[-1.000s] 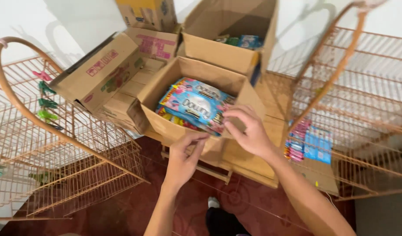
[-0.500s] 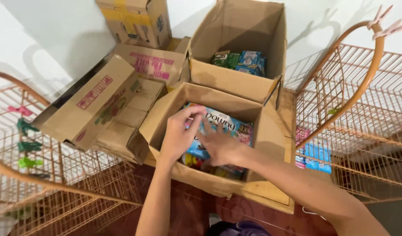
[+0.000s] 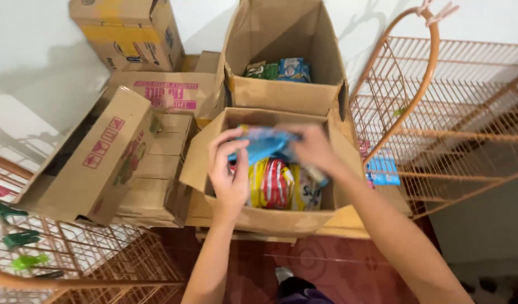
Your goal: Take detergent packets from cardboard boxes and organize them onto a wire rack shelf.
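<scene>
Both of my hands are over an open cardboard box (image 3: 270, 219) in front of me. My left hand (image 3: 229, 169) and my right hand (image 3: 312, 147) grip a blue snack packet (image 3: 263, 145) between them, held just above the box's opening and blurred by motion. Under it, standing in the box, are yellow, red and pale packets (image 3: 278, 186).
A taller open box (image 3: 284, 90) behind holds green and blue packets (image 3: 278, 69). Closed and tipped cardboard boxes (image 3: 110, 157) pile up at the left. Orange wire racks stand at the right (image 3: 439, 118) and lower left (image 3: 79, 259), with clothes pegs (image 3: 11, 236). Red tiled floor lies below.
The blue packet lay flat on top of the box's contents; both hands have now lifted it, uncovering the packets beneath. The view has shifted left and closer.
</scene>
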